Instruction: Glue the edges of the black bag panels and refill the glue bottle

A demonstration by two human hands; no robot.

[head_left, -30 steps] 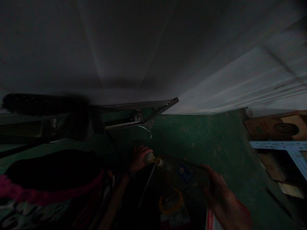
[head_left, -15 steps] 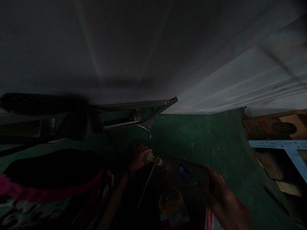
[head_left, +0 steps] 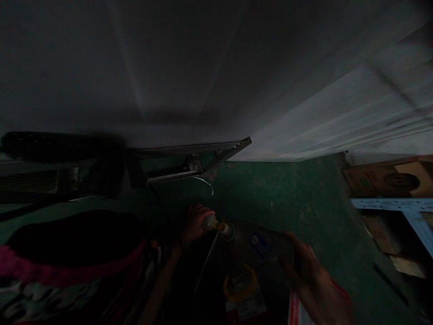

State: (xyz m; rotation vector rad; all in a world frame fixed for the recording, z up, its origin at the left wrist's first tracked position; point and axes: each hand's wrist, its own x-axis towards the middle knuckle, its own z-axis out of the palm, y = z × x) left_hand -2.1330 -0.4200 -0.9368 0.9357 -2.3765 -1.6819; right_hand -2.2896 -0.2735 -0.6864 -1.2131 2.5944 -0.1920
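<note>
The scene is very dark. My left hand is closed round a small pale bottle, whose neck meets the white mouth of a large clear plastic jug tilted towards it. A blue sticker and a yellow-edged label show on the jug's side. My right hand grips the jug's far end, fingers wrapped on its edge.
A green floor lies below white walls. A metal frame leans at the wall's foot. Cardboard boxes and a pale blue perforated rail stand at the right. Dark cloth with a pink band fills the lower left.
Almost nothing has moved; both hands keep the bottle and the jug mouth to mouth, with only a slight shift of the view.
</note>
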